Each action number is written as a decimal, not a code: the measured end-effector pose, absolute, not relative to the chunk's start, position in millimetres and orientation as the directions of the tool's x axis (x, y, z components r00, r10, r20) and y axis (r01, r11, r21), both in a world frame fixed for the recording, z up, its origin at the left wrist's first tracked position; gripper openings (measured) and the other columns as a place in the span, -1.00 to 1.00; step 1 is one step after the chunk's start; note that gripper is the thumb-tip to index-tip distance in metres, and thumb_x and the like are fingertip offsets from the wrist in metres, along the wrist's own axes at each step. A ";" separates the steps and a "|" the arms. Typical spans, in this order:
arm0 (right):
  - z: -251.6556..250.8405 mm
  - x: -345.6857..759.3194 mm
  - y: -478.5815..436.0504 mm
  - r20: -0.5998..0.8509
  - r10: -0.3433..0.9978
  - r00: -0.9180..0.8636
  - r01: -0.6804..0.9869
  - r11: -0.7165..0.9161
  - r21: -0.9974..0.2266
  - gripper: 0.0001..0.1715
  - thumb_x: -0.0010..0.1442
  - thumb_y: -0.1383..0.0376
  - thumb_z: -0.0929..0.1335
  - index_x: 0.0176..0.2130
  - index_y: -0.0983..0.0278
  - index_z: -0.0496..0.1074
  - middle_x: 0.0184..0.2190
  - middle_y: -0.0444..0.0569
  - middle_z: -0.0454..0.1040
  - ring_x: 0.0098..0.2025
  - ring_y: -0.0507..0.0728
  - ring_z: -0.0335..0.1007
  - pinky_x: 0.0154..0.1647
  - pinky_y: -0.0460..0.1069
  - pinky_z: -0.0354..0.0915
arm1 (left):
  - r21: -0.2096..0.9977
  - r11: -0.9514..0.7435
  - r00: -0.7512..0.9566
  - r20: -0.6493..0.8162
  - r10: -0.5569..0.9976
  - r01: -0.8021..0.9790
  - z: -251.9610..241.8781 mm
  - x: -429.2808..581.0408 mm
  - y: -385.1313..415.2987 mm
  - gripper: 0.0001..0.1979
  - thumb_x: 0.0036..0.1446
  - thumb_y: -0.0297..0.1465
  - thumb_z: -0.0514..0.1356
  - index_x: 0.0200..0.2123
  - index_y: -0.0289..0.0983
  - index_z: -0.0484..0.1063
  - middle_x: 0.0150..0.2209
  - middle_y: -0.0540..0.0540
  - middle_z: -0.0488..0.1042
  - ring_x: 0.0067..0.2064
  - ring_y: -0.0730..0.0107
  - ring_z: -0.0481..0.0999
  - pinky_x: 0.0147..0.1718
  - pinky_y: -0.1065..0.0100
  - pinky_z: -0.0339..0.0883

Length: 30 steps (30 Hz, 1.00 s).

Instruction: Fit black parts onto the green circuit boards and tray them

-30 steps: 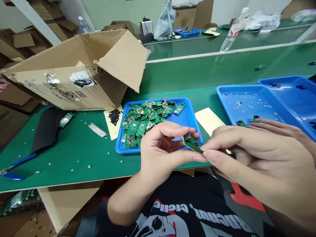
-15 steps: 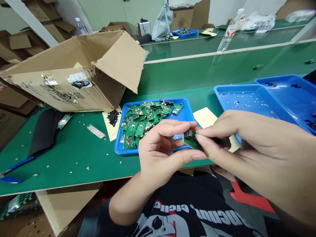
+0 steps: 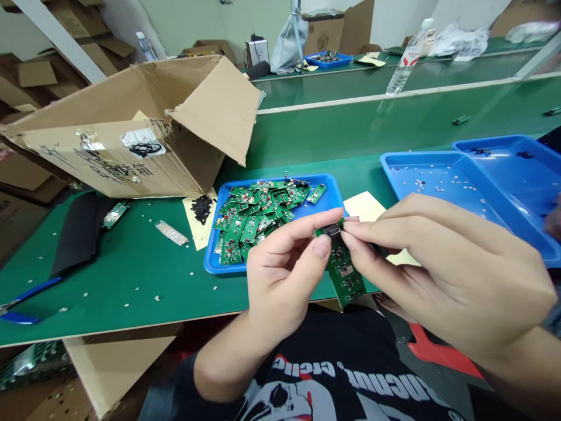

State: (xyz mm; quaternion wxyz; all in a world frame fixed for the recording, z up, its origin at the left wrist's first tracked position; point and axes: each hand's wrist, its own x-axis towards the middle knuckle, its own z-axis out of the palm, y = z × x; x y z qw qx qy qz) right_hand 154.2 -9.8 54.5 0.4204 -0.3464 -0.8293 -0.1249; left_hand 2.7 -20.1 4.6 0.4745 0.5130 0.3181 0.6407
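Observation:
Between my two hands is a green circuit board (image 3: 346, 272), its long side hanging down toward my lap. A small black connector with a slot sits at its upper end. My left hand (image 3: 287, 263) pinches the upper left edge between thumb and forefinger. Thumb and fingertips of my right hand (image 3: 429, 257) close on the upper right edge, beside the connector. Behind my left hand, a blue tray (image 3: 210, 266) holds a heap of similar green boards (image 3: 249, 225).
A large open cardboard box (image 3: 144, 146) stands at the left. Small black parts (image 3: 201, 209) lie on yellow paper. Blue-handled pliers (image 3: 30, 298) rest at the left edge. Another blue tray (image 3: 429, 181) with white bits is at the right. A bottle (image 3: 403, 67) stands on the ledge.
The board has turned from nearly edge-on to hanging downward, its component face now showing. My left thumb has moved up onto its top end.

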 end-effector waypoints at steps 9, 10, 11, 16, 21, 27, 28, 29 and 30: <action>50.9 157.8 -8.8 0.788 0.517 -0.334 0.696 0.699 -0.163 -0.80 0.21 0.46 0.38 -0.41 0.20 0.46 -0.53 -0.15 0.44 -0.48 0.00 0.36 -0.51 -0.03 0.27 | 0.918 -0.329 0.028 0.343 0.939 -0.221 3.6 -1.7 -19.4 -0.75 0.24 -0.37 0.21 -0.02 -0.06 0.55 -0.04 0.01 0.60 -0.10 0.25 0.62 -0.18 0.31 0.56; 49.3 158.7 -7.8 0.798 0.501 -0.336 0.688 0.709 -0.155 -0.79 0.22 0.46 0.37 -0.40 0.19 0.47 -0.53 -0.15 0.43 -0.47 0.00 0.36 -0.50 -0.03 0.27 | 0.922 -0.317 0.046 0.335 0.941 -0.222 4.3 -2.4 -18.8 -0.74 0.24 -0.37 0.21 -0.01 -0.05 0.55 0.00 0.01 0.58 -0.06 0.22 0.61 -0.16 0.30 0.56; 47.8 159.9 -6.4 0.806 0.475 -0.352 0.677 0.724 -0.131 -0.79 0.23 0.47 0.36 -0.37 0.18 0.48 -0.52 -0.14 0.43 -0.45 0.02 0.37 -0.49 -0.02 0.28 | 0.925 -0.305 0.067 0.328 0.942 -0.225 5.3 -3.0 -18.0 -0.73 0.25 -0.37 0.21 -0.01 -0.05 0.54 0.02 0.01 0.57 -0.02 0.20 0.59 -0.13 0.28 0.56; 44.5 171.8 4.5 0.770 0.352 -0.532 0.604 0.795 0.054 -0.70 0.20 0.50 0.36 -0.11 0.20 0.49 -0.40 -0.06 0.49 -0.33 0.10 0.40 -0.36 0.05 0.37 | 0.952 -0.259 0.211 0.290 0.933 -0.165 12.4 -7.2 -13.4 -0.72 0.27 -0.40 0.17 0.01 -0.06 0.54 -0.05 -0.01 0.61 -0.04 0.27 0.60 0.03 0.26 0.46; 46.9 182.8 11.4 0.700 0.319 -0.639 0.463 0.886 0.019 -0.74 0.19 0.51 0.36 -0.12 0.28 0.47 -0.35 -0.03 0.50 -0.28 0.10 0.37 -0.33 0.03 0.36 | 0.980 -0.186 0.408 0.197 0.892 -0.066 18.6 -16.5 -7.6 -0.64 0.27 -0.37 0.16 0.12 -0.13 0.45 -0.30 -0.08 0.65 -0.37 0.29 0.61 -0.33 0.29 0.53; 44.8 187.2 13.9 0.540 0.457 -0.706 0.321 0.887 -0.332 -0.77 0.31 0.46 0.26 -0.14 0.25 0.46 -0.36 -0.07 0.48 -0.32 0.01 0.37 -0.34 -0.05 0.33 | 0.989 -0.120 0.675 0.150 0.723 -0.091 28.1 -30.7 8.5 -0.28 0.17 -0.46 0.25 0.34 -0.04 0.08 -0.35 -0.10 0.61 -0.40 0.30 0.59 -0.45 0.37 0.47; 43.3 187.3 14.3 0.524 0.456 -0.719 0.284 0.882 -0.377 -0.79 0.32 0.44 0.26 -0.16 0.25 0.46 -0.37 -0.08 0.48 -0.32 0.00 0.37 -0.35 -0.06 0.33 | 0.992 -0.096 0.735 0.128 0.665 -0.086 28.5 -32.5 12.6 -0.26 0.18 -0.47 0.24 0.35 -0.03 0.04 -0.35 -0.10 0.60 -0.42 0.32 0.58 -0.48 0.39 0.45; 41.6 187.2 14.6 0.518 0.451 -0.727 0.248 0.876 -0.414 -0.80 0.31 0.44 0.26 -0.19 0.26 0.46 -0.39 -0.09 0.47 -0.33 -0.01 0.37 -0.35 -0.07 0.34 | 0.995 -0.064 0.788 0.103 0.606 -0.081 28.1 -34.1 16.9 -0.25 0.18 -0.47 0.23 0.36 -0.02 0.01 -0.36 -0.09 0.60 -0.44 0.34 0.57 -0.52 0.41 0.42; 39.7 186.8 14.8 0.516 0.448 -0.730 0.218 0.868 -0.446 -0.81 0.31 0.44 0.26 -0.20 0.27 0.46 -0.41 -0.10 0.46 -0.34 -0.01 0.37 -0.35 -0.08 0.34 | 0.997 -0.025 0.827 0.080 0.556 -0.079 26.8 -35.4 21.5 -0.25 0.18 -0.46 0.23 0.36 -0.01 0.00 -0.36 -0.09 0.60 -0.45 0.35 0.57 -0.55 0.43 0.38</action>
